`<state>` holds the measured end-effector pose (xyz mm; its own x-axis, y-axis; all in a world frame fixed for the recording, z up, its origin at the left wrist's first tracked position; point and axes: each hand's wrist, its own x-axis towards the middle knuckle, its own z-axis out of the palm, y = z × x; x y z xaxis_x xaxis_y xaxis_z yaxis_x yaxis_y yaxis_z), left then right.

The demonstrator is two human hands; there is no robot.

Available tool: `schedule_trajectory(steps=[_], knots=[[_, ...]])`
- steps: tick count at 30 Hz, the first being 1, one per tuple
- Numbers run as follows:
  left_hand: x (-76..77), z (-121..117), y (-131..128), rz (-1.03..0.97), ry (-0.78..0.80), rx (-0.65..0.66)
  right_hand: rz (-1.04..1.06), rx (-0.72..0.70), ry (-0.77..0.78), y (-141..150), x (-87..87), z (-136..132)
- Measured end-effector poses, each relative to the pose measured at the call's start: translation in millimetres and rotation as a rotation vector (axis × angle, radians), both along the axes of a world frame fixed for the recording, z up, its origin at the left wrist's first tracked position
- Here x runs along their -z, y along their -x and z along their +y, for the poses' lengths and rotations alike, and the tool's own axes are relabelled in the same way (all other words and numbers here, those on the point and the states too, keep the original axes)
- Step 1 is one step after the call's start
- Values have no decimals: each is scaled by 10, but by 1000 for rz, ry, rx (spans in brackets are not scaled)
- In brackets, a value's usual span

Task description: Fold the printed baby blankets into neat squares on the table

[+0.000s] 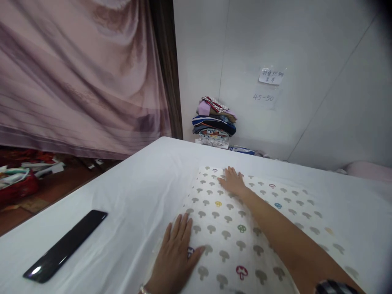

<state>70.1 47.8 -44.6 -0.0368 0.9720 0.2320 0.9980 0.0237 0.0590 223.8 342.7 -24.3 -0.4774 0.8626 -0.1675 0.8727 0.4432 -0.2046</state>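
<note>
A white cloth (226, 220) printed with grey and a few coloured mushrooms lies spread over a white-covered table. My left hand (176, 251) rests flat on its left edge, fingers stretched out. Farther off, my right hand (233, 181) presses flat near the cloth's far edge, its fingers also extended. Neither hand grips anything. The right forearm crosses over the cloth and hides part of it. At the bottom the cloth runs out of view.
A glossy black strip-shaped object (65, 247) lies on the table (137, 188) at left. Folded fabrics (214, 120) are stacked by the wall, which bears handwritten paper notes (271, 76). A pink curtain (85, 73) hangs at left, above a red bag (20, 188) on the floor.
</note>
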Motion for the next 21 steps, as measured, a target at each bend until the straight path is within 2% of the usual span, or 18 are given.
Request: schedule_trajectory(steps=[3, 6, 10, 13, 15, 17, 19, 21], knots=[[10, 8, 3, 12, -12, 3, 28, -77, 11, 208, -13, -57], [19, 18, 6, 26, -19, 3, 32, -90, 22, 331, -20, -87], [26, 29, 5, 39, -30, -2, 34, -88, 55, 305, -90, -141], [20, 37, 0, 39, -32, -10, 40, -79, 62, 167, -132, -312], [8, 45, -5, 32, -22, -15, 52, -79, 58, -28, -128, -482], [-10, 54, -13, 19, -9, -17, 60, -66, 47, -356, -105, -658], [-36, 67, -22, 0, 1, -20, 41, -2, 14, -838, -75, -830], [-67, 83, -32, -28, 11, -25, -13, 115, -21, -1456, -35, -1024]])
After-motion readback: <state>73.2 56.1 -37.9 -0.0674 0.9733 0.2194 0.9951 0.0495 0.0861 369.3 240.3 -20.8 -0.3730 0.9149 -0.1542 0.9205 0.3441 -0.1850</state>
